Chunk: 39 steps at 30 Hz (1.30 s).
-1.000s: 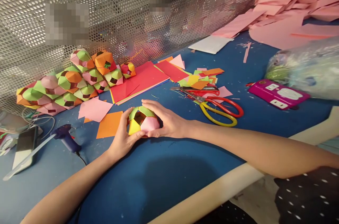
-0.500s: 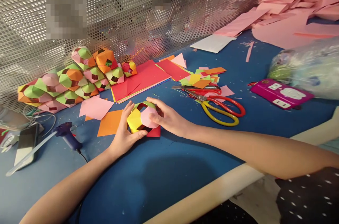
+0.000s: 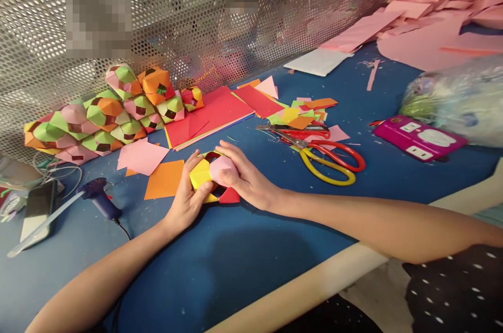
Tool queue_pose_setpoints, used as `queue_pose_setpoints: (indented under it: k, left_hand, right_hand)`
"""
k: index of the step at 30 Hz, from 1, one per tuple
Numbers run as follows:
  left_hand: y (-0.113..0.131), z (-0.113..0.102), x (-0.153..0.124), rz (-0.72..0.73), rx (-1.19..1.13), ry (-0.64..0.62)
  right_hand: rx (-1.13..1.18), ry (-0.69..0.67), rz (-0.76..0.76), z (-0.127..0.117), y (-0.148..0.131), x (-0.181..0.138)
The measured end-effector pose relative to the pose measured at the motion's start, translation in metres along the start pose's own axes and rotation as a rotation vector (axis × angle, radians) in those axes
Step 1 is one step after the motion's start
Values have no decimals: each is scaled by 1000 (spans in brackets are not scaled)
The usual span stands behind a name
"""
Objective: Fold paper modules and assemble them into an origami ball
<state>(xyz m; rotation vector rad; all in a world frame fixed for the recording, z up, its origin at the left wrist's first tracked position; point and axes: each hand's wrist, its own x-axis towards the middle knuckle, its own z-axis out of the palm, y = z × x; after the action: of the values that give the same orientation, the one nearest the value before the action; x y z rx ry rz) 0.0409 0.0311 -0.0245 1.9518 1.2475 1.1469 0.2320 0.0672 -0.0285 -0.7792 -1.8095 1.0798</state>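
Note:
A folded paper ball of yellow, pink, green and red facets rests on the blue table. My left hand grips its left side, thumb pressed on the yellow facet. My right hand wraps over its right side, fingers curled on the pink facet. A red flap sticks out beneath the ball. An orange paper square and a pink one lie just left of my left hand.
Several finished paper balls are stacked against the perforated metal wall. Red sheets, red and yellow scissors, a glue gun, a phone, a pink power strip and pink paper piles lie around.
Both hands have rolled the paper ball towards me and pressed it down, the yellow and pink facets turning upward. A red flap now shows underneath.

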Motion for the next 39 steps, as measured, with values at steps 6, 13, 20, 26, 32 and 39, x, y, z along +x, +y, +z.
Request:
queue_pose_setpoints:
  k: [6,13,20,26,32,39]
  left_hand:
    - [-4,-5,-1,36,-68,-48]
    - [-1,-8,-4,98,-30,-79]
    - [7,-6,2,-90,-192,-4]
    - [7,-7,3,-121,-247,17]
    - [9,-4,1,-159,-223,53]
    - [10,-8,0,-221,-265,26]
  right_hand:
    - [7,-26,32,-5,-2,2]
    - [46,-38,88,-13,-4,5]
    - [-116,-107,-257,-25,0,4]
    - [-220,-110,-413,-19,14,6]
    - [-212,-43,-428,-14,16,5]
    - [-125,-38,-274,-13,7,5]
